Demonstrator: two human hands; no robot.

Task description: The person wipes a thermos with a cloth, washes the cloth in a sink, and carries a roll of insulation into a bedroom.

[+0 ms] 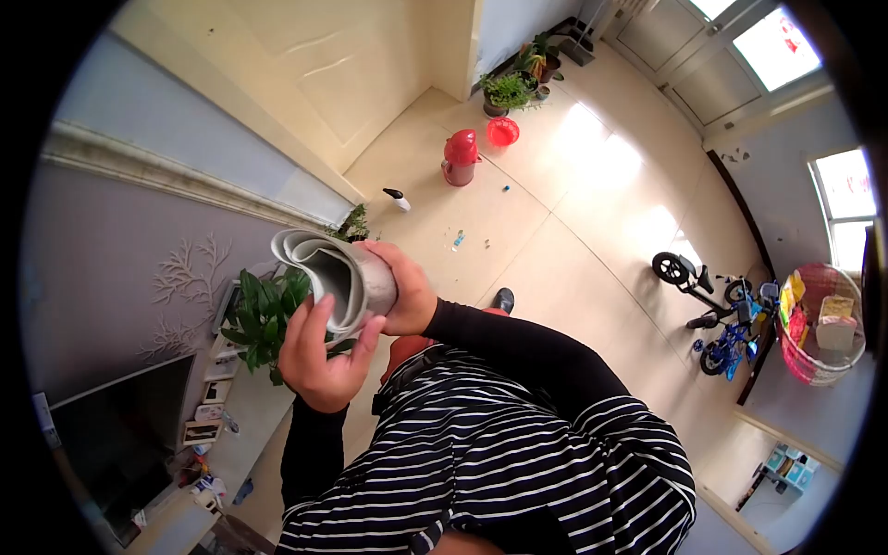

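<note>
A grey-white rolled sheet (pixel 375 282), with several loose layers showing at its open end, is held up in front of my body. My right hand (pixel 407 294) wraps round its outer right side. At the near end, my left hand (pixel 322 359) grips the rim, with fingers and thumb against the layers. Whether the sheet is paper, cloth or a soft mat I cannot tell. Just behind and left of the roll are the green leaves of a potted plant (pixel 261 319).
A television (pixel 120 444) and a cabinet (pixel 245 407) with small items stand left. On the tiled floor are a red thermos (pixel 460 159), a red basin (pixel 502 132), a white bottle (pixel 398 201) with a black top, and potted plants (pixel 507 92). Small bikes (pixel 726 351) stand right.
</note>
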